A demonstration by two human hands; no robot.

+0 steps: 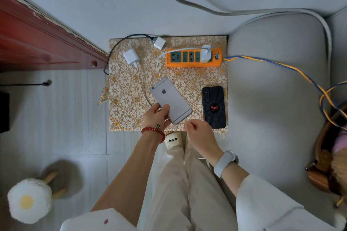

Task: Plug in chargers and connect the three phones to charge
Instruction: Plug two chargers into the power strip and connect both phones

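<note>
Grey metal is what your left hand holds: the thumb lies over the back of the silver phone near its lower end and the fingers curl under its edge, so the phone is lifted face down above the patterned mat. Your right hand hovers just beside that lower end with fingertips drawn together; whether they pinch a cable plug cannot be told, as nothing shows between them.

Orientation: the phone's long axis runs diagonally, camera end pointing up and away from the grip toward the orange power strip, charging port end pointing down toward your right hand.

Beyond the grip:
- Black phone, face down, lies to the right, apart from the silver one, long axis roughly upright in view.
- One white charger is seated in the strip; its white cable runs down behind the held phone.
- Two loose chargers lie further out, not plugged in.
- A third phone is not visible.

Recommended practice: keep the phone steady in the left hand, hold the port end clear of your palm, line the plug up along the phone's long axis and push straight in without twisting.
</note>
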